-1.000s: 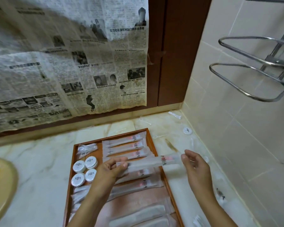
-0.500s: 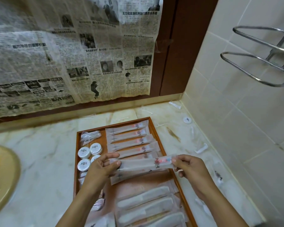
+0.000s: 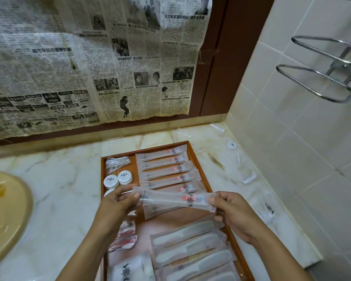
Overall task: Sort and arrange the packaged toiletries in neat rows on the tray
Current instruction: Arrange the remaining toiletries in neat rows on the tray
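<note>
Both hands hold one toothbrush packet (image 3: 174,199) by its two ends, just above the wooden tray (image 3: 192,151). On my side, the left hand (image 3: 118,203) pinches the left end between thumb and fingers, and the right hand (image 3: 229,209) pinches the right end the same way. The packet hangs level between them, near the lower end of the row of toothbrush packets (image 3: 164,169) which lie across the far half of the tray.

I judge the packet to be very light. The wrapper is thin, cloudy plastic, soft and probably a bit slippery, while the brush inside is stiff and keeps the packet straight. The flat sealed ends give a good hold; a pinch in the middle would also work, on the brush handle. It is not fragile, so a gentle grip is enough. Nearer to me lie the comb packets (image 3: 190,246), and small round jars (image 3: 118,178) stand at the left.
</note>
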Motion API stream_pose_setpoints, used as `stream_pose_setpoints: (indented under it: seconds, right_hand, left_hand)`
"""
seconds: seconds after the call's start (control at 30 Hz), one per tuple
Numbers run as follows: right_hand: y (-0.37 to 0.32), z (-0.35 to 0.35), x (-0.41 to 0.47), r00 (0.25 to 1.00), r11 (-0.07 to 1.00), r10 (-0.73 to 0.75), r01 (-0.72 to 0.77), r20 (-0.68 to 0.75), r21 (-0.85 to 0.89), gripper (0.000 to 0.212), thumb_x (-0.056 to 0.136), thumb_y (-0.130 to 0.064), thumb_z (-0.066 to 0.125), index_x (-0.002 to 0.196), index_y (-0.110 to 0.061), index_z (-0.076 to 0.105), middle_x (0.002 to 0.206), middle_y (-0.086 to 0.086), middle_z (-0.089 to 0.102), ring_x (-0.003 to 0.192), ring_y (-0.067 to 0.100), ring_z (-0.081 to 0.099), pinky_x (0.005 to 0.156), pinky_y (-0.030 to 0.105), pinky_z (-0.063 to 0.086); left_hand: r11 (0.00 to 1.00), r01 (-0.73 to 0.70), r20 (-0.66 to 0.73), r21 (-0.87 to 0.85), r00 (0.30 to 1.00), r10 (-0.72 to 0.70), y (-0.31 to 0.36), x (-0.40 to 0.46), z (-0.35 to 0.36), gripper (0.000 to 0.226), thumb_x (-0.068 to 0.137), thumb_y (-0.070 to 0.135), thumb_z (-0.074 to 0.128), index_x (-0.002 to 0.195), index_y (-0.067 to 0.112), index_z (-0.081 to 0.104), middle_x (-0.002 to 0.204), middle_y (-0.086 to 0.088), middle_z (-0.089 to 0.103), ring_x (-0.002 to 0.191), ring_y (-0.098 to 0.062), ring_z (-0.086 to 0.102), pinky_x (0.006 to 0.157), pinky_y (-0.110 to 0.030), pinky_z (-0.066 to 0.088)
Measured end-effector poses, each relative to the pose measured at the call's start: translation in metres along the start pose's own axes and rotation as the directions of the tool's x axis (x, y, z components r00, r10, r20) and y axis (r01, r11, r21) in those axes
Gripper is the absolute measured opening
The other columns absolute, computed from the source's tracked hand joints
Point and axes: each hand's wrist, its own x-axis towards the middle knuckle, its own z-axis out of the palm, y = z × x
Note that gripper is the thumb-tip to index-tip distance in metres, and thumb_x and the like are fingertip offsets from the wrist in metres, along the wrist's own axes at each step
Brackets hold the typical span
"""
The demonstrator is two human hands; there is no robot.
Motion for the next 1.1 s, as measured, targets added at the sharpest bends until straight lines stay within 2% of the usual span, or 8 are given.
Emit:
stream_pose_setpoints:
  seconds: [0.17,0.37,0.53,0.67,0.8,0.87,0.97,1.1]
  right_hand:
    - [0.003,0.009,-0.004,1.0,0.999,0.005,-0.005,-0.017,-0.036,0.014,0.094,-0.008,0.059,0.088,0.004,0.065,0.069,0.008,0.053,0.056,0.01,0.045,0.05,0.022,0.037]
    - [0.009,0.013,-0.007,1.0,0.99,-0.003,-0.001,-0.029,-0.139,0.022,0.095,-0.011,0.058,0.088,0.009,0.063,0.074,0.013,0.052,0.057,0.011,0.044,0.051,0.022,0.038]
    - [0.011,0.01,-0.012,0.996,0.987,-0.011,-0.004,-0.089,-0.163,0.014,0.092,-0.009,0.062,0.081,-0.003,0.068,0.063,0.005,0.056,0.055,0.01,0.049,0.052,0.024,0.038]
    - [0.018,-0.001,-0.008,0.978,0.932,-0.04,-0.037,-0.204,-0.361,0.008,0.089,-0.017,0.069,0.088,-0.011,0.074,0.072,0.006,0.068,0.061,0.015,0.059,0.058,0.031,0.048]
    - [0.03,-0.009,0.001,0.935,0.784,-0.156,-0.079,-0.319,-0.615,0.012,0.084,-0.012,0.067,0.087,-0.023,0.072,0.078,0.002,0.071,0.071,0.01,0.065,0.063,0.019,0.052]
    - [0.032,-0.011,0.006,0.929,0.72,-0.196,-0.082,-0.315,-0.689,0.015,0.084,-0.011,0.065,0.085,-0.025,0.068,0.073,0.0,0.066,0.064,0.008,0.061,0.053,0.014,0.047]
    - [0.034,-0.012,0.015,0.93,0.647,-0.227,-0.078,-0.289,-0.759,0.015,0.085,-0.011,0.065,0.087,-0.025,0.064,0.068,-0.001,0.063,0.061,0.01,0.06,0.051,0.02,0.048]
    - [0.039,-0.012,0.028,0.94,0.547,-0.262,-0.04,-0.217,-0.836,0.016,0.087,-0.014,0.067,0.094,-0.027,0.06,0.064,-0.005,0.061,0.061,0.009,0.061,0.061,0.028,0.056]
  left_hand:
    - [0.995,-0.078,-0.022,0.068,0.997,0.079,0.006,-0.009,-0.007,0.022,0.086,-0.001,0.068,0.103,0.012,0.069,0.088,-0.011,0.077,0.08,-0.027,0.074,0.065,-0.026,0.06]
    - [0.987,-0.106,-0.034,0.117,0.993,0.111,0.006,-0.015,-0.01,0.022,0.085,0.0,0.069,0.104,0.013,0.069,0.086,-0.009,0.077,0.079,-0.027,0.075,0.069,-0.032,0.06]
    - [0.971,-0.112,-0.031,0.21,0.992,0.121,-0.001,-0.015,-0.015,0.023,0.085,0.002,0.07,0.104,0.015,0.07,0.084,-0.01,0.076,0.075,-0.026,0.074,0.064,-0.033,0.061]
    - [0.864,-0.177,-0.022,0.472,0.977,0.213,-0.014,-0.018,-0.011,0.019,0.086,0.001,0.07,0.094,0.018,0.069,0.071,-0.007,0.07,0.061,-0.029,0.068,0.048,-0.017,0.051]
    - [0.756,-0.149,-0.003,0.638,0.981,0.195,-0.037,-0.021,0.001,0.022,0.085,0.009,0.072,0.087,0.03,0.064,0.074,-0.006,0.063,0.064,-0.025,0.064,0.056,-0.04,0.057]
    - [0.661,-0.181,0.019,0.728,0.97,0.244,-0.045,-0.021,0.007,0.019,0.087,0.014,0.07,0.088,0.03,0.061,0.07,0.001,0.061,0.064,-0.016,0.061,0.061,-0.034,0.053]
    - [0.546,-0.199,0.009,0.814,0.943,0.332,-0.05,-0.024,0.014,0.016,0.087,0.021,0.067,0.089,0.032,0.056,0.074,0.011,0.059,0.069,-0.002,0.054,0.059,-0.014,0.04]
    - [0.436,-0.122,-0.049,0.892,0.932,0.36,-0.058,-0.022,0.022,0.015,0.086,0.031,0.067,0.089,0.033,0.052,0.081,0.01,0.062,0.073,-0.007,0.058,0.06,-0.019,0.044]
